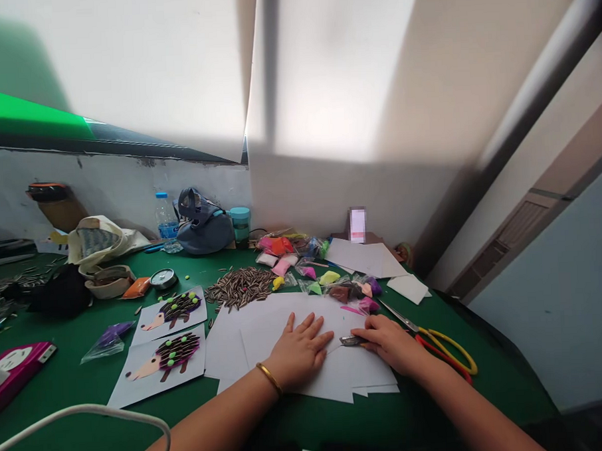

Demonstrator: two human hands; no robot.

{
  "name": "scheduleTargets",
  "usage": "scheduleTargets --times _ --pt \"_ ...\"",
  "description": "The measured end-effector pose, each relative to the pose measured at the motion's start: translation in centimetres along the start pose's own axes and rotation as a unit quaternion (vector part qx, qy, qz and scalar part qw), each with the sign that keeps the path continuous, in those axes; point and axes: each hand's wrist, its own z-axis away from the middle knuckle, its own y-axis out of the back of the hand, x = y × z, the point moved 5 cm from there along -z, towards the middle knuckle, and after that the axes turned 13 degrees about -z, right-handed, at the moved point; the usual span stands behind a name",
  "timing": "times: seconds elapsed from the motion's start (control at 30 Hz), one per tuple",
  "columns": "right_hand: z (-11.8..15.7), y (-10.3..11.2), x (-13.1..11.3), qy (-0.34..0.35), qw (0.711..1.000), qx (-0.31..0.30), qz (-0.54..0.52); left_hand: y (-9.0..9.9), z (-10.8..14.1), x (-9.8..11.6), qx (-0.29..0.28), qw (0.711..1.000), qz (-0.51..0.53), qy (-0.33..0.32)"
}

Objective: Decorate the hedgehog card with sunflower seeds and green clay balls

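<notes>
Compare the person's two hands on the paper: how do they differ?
The left hand lies flat with fingers spread, while the right hand curls around a small metal object. The left wrist wears a gold bangle; the right wrist is bare. Both rest on white paper sheets.

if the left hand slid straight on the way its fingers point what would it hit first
Past the far edge of the white paper sheets under the left hand, probably the small plastic bags of coloured clay, likely a yellow-green one, though depth is hard to judge here.
</notes>
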Motion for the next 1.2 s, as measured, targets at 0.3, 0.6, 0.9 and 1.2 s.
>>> scheduleTargets --times 0.3,0.6,0.9,1.2 --pt "0.9 -0.2 -0.9 -0.013 0.999 0.01 0.049 -0.1 0.0 0.1 0.013 1.0 -0.012 -0.001" --pt "1.0 -0.7 -1.4 -0.009 0.999 0.009 0.052 -0.1 0.0 0.1 0.012 1.0 -0.012 -0.001" --pt "1.8 -0.8 -1.6 -0.048 0.997 0.026 0.062 -0.2 0.0 0.0 0.017 1.0 -0.01 -0.004" --pt "2.2 -0.8 -2.9 -0.052 0.996 0.022 0.064 -0.3 0.0 0.0 0.029 1.0 -0.01 -0.005"
